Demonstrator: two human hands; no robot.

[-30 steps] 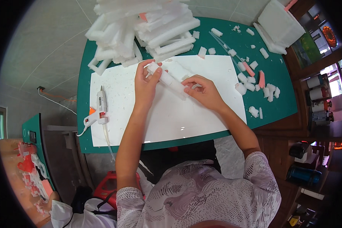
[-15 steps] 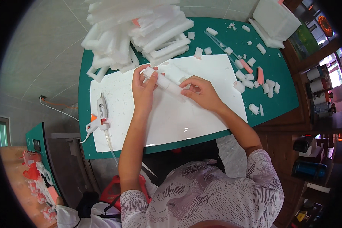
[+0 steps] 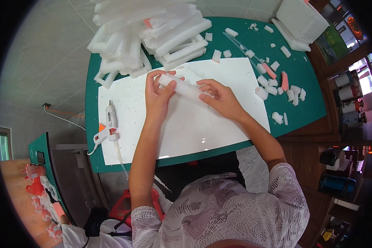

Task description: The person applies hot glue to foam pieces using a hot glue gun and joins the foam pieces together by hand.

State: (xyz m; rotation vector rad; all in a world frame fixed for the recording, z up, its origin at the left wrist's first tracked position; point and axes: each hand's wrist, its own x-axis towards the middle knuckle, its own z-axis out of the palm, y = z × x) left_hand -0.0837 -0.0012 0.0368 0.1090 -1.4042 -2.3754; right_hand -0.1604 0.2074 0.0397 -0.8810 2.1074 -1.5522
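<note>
A white foam strip point(image 3: 183, 87) is held slantwise above the white board point(image 3: 186, 132), its left end farther from me. My left hand point(image 3: 158, 93) is closed around that left end, thumb on top and fingers behind. At the lower right end, my right hand point(image 3: 222, 99) grips the strip between the thumb and curled fingers, and part of that end is hidden. A white glue gun point(image 3: 111, 120) with an orange trigger lies on the board's left side, a clear glue stick trailing from it.
Stacked white foam frames point(image 3: 132, 37) rise at the back left of the green table point(image 3: 304, 111). Foam scraps point(image 3: 272, 90), some pink, and clear glue sticks point(image 3: 237, 43) lie to the right. A foam block point(image 3: 299, 20) stands at the far right. Another person's sleeve point(image 3: 74, 233) shows lower left.
The foam strip has turned in my hands, showing a smoother face. My right fingers have spread a little and shifted along its right end.
</note>
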